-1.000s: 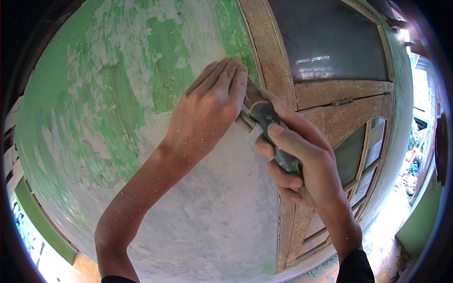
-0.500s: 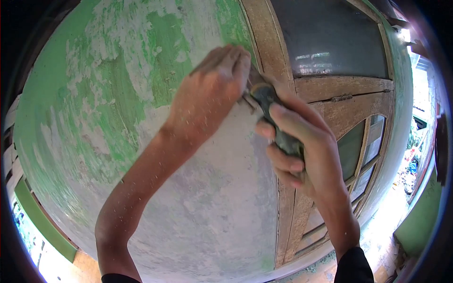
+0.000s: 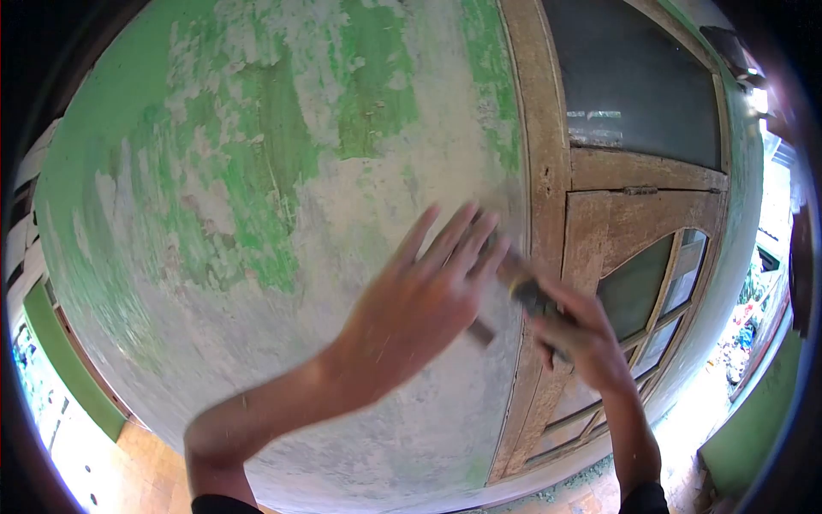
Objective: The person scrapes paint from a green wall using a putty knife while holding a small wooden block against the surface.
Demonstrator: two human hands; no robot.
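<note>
My right hand is wrapped around the dark handle of a scraper-like tool with a yellowish band near its neck. The tool's shaft runs up and left, behind the fingers of my left hand. That hand is held over the tool's head in front of the wall, fingers stretched and apart, blurred by motion. A flat, dark end sticks out below the left palm; whether it belongs to the same tool is hidden. The wall shows patchy green paint over bare, greyish-white plaster.
Right of the wall stands a worn wooden frame with dark glass above and smaller panes below. A hinge sits on it. Tiled floor shows at lower left. A green low wall is at lower right.
Both hands and the tool have moved down the wall and slightly right. My left fingers, bunched at the tool before, are now spread. The view has shifted, and fewer flying flecks show.
</note>
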